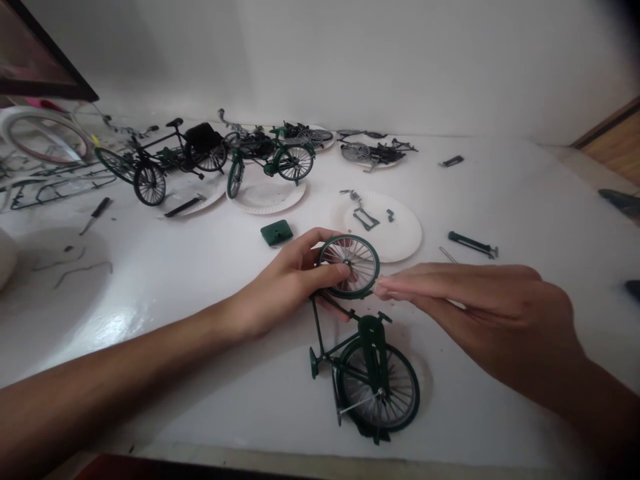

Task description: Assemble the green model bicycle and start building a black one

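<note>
A green model bicycle (373, 343) lies on its side on the white table, its rear wheel (400, 393) toward me. My left hand (305, 270) is closed on its front wheel (367, 257), thumb across the hub and fingers behind the spokes. Close to the right rim of that wheel, my right hand (480, 307) pinches thumb and fingertips together. Whatever those fingertips hold, if anything, is too small to make out. A small green bag-like piece (277, 233) rests beyond my left hand.
Behind the hands, a paper plate (400, 233) bears small green and grey parts. A green pump-like piece (473, 244) lies to the right. Assembled black (173, 150) and green (273, 163) model bicycles stand at the back. At the left lies a screwdriver (96, 215) near bent wires (83, 267).
</note>
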The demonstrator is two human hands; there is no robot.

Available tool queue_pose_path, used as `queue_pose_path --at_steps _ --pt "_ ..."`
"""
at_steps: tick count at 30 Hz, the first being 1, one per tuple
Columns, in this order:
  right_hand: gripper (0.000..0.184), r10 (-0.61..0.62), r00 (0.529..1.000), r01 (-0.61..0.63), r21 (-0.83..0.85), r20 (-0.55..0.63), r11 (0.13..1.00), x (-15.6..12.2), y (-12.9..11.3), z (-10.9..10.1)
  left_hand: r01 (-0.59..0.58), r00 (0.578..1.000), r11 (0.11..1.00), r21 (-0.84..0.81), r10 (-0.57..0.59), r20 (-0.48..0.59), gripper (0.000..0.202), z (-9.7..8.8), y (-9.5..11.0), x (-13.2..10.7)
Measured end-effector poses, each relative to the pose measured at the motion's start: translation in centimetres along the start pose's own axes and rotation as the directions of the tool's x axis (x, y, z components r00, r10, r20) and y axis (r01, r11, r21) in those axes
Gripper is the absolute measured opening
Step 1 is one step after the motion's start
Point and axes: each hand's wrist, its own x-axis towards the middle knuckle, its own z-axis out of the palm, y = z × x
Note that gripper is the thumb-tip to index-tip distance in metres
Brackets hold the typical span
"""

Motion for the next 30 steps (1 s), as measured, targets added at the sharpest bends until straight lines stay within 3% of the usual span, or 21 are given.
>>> queue_pose_path --at_steps 5,10,13,18,24,30 --pt "0.034 -0.113 0.992 0.115 -0.045 0.048 0.992 0.0 0.0 -0.1 0.003 1.000 1.000 -0.018 -0.003 0.010 0.023 0.0 0.0 -0.1" --pt "0.026 -0.026 0.998 0.031 -0.092 0.056 0.995 -0.1 -0.2 -0.4 0.006 1.000 1.000 -0.015 -0.005 0.008 0.025 -0.1 -0.1 -0.1" --pt "0.025 -0.145 0.984 0.152 -0.061 0.108 0.987 -0.5 0.0 -0.7 0.016 1.000 1.000 0.011 -0.016 0.016 0.028 -0.2 -0.1 -0.1" --pt "0.023 -0.300 0.952 0.306 -0.154 0.061 0.939 -0.5 0.4 -0.6 0.048 0.998 0.998 0.048 -0.050 0.034 0.030 -0.1 0.1 -0.1" --pt "0.028 -0.310 0.947 0.321 -0.173 0.089 0.931 -0.3 0.6 -0.7 0.056 0.995 0.996 0.068 -0.061 0.084 0.030 -0.1 0.2 -0.1" --pt "0.027 -0.390 0.908 0.409 -0.132 0.151 0.903 -0.6 0.8 -0.6 0.082 0.993 0.995 0.059 -0.087 0.082 0.023 0.0 0.5 0.0"
